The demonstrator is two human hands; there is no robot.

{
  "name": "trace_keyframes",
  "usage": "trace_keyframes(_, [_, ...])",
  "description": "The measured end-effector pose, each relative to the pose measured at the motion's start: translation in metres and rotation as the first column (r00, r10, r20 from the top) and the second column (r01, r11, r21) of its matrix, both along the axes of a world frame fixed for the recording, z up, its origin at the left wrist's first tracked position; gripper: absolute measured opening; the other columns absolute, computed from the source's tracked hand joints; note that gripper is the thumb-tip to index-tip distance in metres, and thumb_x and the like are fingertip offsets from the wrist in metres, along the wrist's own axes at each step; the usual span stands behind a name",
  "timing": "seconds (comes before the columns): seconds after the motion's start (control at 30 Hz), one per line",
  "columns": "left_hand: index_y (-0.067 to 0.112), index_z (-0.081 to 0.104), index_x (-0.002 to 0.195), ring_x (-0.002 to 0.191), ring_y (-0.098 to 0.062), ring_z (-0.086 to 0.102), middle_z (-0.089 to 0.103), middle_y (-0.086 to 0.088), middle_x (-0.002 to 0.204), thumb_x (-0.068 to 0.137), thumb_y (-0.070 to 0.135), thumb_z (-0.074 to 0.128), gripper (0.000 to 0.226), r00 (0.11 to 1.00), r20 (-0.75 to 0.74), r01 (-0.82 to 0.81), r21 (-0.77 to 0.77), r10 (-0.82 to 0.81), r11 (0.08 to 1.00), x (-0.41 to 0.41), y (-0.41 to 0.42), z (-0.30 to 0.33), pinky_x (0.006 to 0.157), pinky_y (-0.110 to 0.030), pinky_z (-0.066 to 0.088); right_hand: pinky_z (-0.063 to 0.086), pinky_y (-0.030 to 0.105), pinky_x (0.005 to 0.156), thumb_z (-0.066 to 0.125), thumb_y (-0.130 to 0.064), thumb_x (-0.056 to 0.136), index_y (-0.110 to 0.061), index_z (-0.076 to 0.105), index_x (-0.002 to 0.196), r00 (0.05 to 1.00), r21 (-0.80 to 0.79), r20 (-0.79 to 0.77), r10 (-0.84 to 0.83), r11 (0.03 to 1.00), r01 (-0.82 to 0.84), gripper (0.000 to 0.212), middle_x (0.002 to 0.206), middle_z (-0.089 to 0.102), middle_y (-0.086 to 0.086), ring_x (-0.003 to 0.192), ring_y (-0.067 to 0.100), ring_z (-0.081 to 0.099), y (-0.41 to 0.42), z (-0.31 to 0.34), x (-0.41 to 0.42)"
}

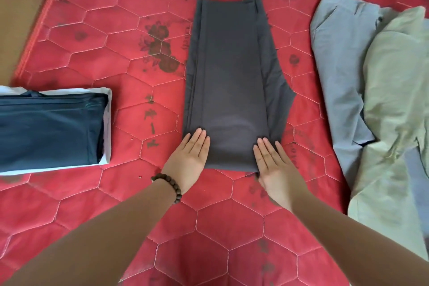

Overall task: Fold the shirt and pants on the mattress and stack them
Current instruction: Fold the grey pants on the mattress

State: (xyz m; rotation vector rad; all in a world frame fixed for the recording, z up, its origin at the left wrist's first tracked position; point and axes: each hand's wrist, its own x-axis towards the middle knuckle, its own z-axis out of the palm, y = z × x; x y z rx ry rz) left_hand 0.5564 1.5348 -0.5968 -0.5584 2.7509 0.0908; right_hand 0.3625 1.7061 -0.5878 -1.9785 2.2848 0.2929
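My left hand (189, 158) and right hand (276, 165) lie flat, fingers straight and gripping nothing, on the near corners of the dark pants (228, 81). The pants lie lengthwise mid-mattress (148, 193), already narrowed, and I press the near fold so it stays put. The folded stack (51, 127) waits at left, unfolded clothes (376, 90) at right
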Motion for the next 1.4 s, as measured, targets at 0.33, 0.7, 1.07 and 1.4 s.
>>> trace_keyframes(0.33, [0.011, 0.011, 0.152, 0.148, -0.015, 0.003, 0.010, -0.002, 0.161, 0.097, 0.007, 0.034, 0.060, 0.997, 0.070, -0.038, 0.126, 0.030, 0.991, 0.043, 0.024, 0.054, 0.119, -0.036, -0.007, 0.006, 0.047, 0.118, 0.050, 0.002, 0.090, -0.002, 0.040, 0.143, 0.967, 0.075, 0.235, -0.101, 0.994, 0.086, 0.054, 0.149, 0.040, 0.012, 0.139, 0.026, 0.036, 0.032, 0.050, 0.034])
trace_keyframes(0.7, [0.017, 0.073, 0.087, 0.057, 0.003, 0.053, 0.060, 0.011, 0.061, 0.079, 0.000, 0.067, 0.019, 0.709, -0.185, -0.370, 0.725, 0.681, 0.581, 0.109, 0.053, 0.211, 0.056, -0.009, 0.036, 0.045, 0.031, 0.066, 0.063, -0.004, 0.088, -0.007, 0.064, 0.092, 0.547, -0.051, 0.775, -0.315, 0.833, 0.551, 0.005, 0.073, 0.061, 0.001, 0.068, 0.016, 0.055, 0.076, 0.205, 0.087])
trace_keyframes(1.07, [0.009, 0.069, 0.081, 0.068, -0.007, 0.055, 0.066, 0.001, 0.074, 0.078, 0.023, 0.078, 0.017, 0.387, -0.233, -0.452, 0.796, 0.892, 0.403, 0.007, -0.044, 0.188, 0.062, -0.019, 0.044, 0.029, 0.028, 0.056, 0.065, -0.025, 0.089, 0.000, 0.056, 0.074, 0.294, -0.008, 0.823, -0.485, 0.508, 0.861, 0.030, 0.061, 0.047, 0.007, 0.061, 0.019, 0.040, -0.037, 0.173, 0.010])
trace_keyframes(1.4, [0.000, 0.066, 0.079, 0.068, -0.020, 0.055, 0.061, -0.010, 0.073, 0.087, 0.027, 0.068, 0.028, 0.452, -0.007, -0.623, 0.714, 0.892, 0.321, -0.064, -0.116, 0.024, 0.055, -0.027, 0.041, 0.037, 0.032, 0.061, 0.062, -0.027, 0.092, 0.004, 0.061, 0.081, 0.114, 0.361, 0.744, -0.658, 0.540, 0.760, 0.033, 0.071, 0.051, 0.009, 0.069, 0.017, 0.046, -0.103, 0.024, -0.073])
